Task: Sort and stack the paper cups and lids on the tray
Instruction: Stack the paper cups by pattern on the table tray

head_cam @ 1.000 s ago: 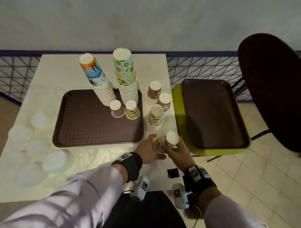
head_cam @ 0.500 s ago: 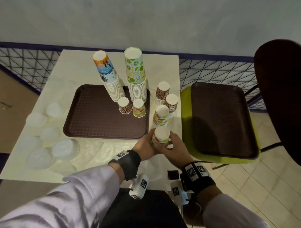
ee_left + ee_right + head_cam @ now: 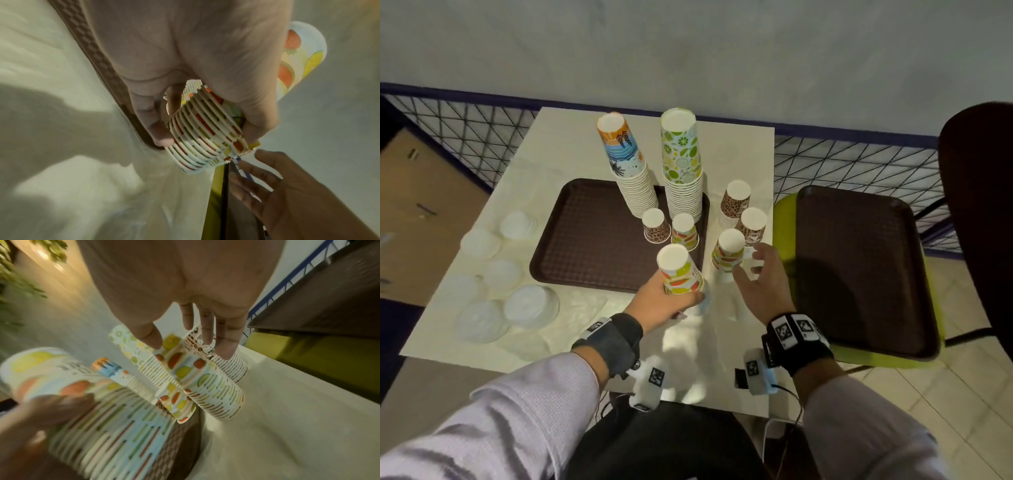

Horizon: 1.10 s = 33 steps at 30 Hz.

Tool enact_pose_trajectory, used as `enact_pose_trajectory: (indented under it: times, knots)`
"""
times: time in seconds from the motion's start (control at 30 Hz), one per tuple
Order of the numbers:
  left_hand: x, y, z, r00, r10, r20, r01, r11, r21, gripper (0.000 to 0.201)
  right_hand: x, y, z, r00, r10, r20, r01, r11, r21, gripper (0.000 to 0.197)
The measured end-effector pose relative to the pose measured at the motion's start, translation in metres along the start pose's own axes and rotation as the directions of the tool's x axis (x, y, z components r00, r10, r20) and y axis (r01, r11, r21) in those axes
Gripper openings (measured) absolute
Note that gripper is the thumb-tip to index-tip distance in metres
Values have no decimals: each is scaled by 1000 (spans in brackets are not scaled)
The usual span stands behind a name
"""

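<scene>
Left hand [image 3: 661, 301] wraps the upside-down fruit cup stack [image 3: 679, 270], tilted just short of the tray [image 3: 592, 240] ahead, while the right hand [image 3: 763, 277], fingers spread, hovers beside the bench stack [image 3: 727, 253].

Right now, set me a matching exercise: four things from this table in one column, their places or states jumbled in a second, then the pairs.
Things:
1. fruit-print cup stack
2. citrus-print cup stack
3. clear lids
4. right hand

Places or states:
A. tall, standing on the brown tray
B. on the table, left of the tray
C. open, holding nothing
D. gripped by the left hand

Pairs: 1-D, 2-A, 3-B, 4-C
</scene>
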<state>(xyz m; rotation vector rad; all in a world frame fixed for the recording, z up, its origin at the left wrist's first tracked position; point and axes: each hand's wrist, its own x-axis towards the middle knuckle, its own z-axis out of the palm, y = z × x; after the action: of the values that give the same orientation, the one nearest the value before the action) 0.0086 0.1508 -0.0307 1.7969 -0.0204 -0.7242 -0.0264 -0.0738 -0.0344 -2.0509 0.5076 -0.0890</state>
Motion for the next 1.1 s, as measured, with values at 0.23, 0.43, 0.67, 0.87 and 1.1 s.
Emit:
enact_pose_trajectory:
  times: [0.23,0.43,0.67,0.87,1.1]
  knots:
    - [-5,-1,-11,999,-7,-37,5,998,-60,66,23,13,35,992,127,26,-124,987,-99,85]
    - [-5,-7,-16,999,-15,-51,10,995,-102,67,25,8,48,998,67,-11,-68,991,-112,92]
    - [-8,-11,-28,998,-11,-64,5,995,-99,65,12,21,50,996,-80,-24,74,976,-205,81]
    - [-10,-12,-33,995,-27,-94,16,993,-121,67,16,14,56,988,-141,70,154,957,-247,79]
    - [-16,-6,-37,992,-30,-123,15,992,-124,61,18,11,62,975,-172,143,209,927,-312,81]
